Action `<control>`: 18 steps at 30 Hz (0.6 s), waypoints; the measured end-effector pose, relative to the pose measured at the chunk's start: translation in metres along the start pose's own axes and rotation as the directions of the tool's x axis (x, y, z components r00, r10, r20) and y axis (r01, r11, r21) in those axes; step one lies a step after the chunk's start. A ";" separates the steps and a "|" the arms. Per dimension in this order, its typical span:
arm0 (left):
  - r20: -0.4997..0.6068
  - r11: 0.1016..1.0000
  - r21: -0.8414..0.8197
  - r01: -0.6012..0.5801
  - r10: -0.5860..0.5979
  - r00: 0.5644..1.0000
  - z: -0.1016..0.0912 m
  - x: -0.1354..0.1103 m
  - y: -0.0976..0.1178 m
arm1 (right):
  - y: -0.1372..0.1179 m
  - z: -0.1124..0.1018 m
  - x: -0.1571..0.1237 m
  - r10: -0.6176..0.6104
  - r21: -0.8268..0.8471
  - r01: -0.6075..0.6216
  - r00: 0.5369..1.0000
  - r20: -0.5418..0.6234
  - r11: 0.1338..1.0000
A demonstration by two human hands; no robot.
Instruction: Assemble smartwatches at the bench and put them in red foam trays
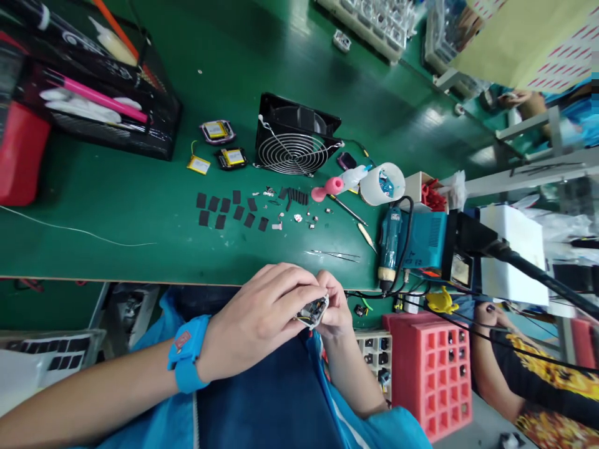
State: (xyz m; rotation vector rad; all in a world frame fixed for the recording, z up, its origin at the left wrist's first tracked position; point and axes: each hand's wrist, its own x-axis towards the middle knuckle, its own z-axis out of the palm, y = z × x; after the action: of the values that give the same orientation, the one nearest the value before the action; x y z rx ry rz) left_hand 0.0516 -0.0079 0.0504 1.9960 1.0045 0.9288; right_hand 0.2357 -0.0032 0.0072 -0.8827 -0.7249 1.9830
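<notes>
Just past the table's front edge, my left hand (269, 305), with a blue strap on its wrist, is closed around one side of a small open device casing (312, 312). Circuit parts and thin wires show inside the casing. The fingers of my right hand (336, 305) grip its other side. On the table beyond lie tweezers (334, 254), several black foam pieces (226, 204) and tiny loose metal parts (298, 218). Farther left are two casings with yellow batteries (231, 157) and a loose battery (199, 164).
A black fan (297, 137) stands mid-table. To the right are a white cup (382, 184), a pink-capped bottle (334, 185), an electric screwdriver (389, 243) and a blue power unit (423, 240). A black tool box (107, 112) sits left. Red foam trays (430, 368) and another person's arm (491, 368) are at right.
</notes>
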 end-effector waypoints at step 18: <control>-0.150 0.864 0.486 0.132 -0.067 0.986 0.012 -0.003 -0.058 | -0.017 0.007 0.021 -0.376 -0.985 0.111 0.925 0.053 0.133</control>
State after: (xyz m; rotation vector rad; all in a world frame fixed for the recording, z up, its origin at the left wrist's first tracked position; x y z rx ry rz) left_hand 0.0403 0.0120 -0.0040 2.2886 1.5292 0.8041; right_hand 0.2290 0.0220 0.0169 -1.5316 -2.0013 0.8205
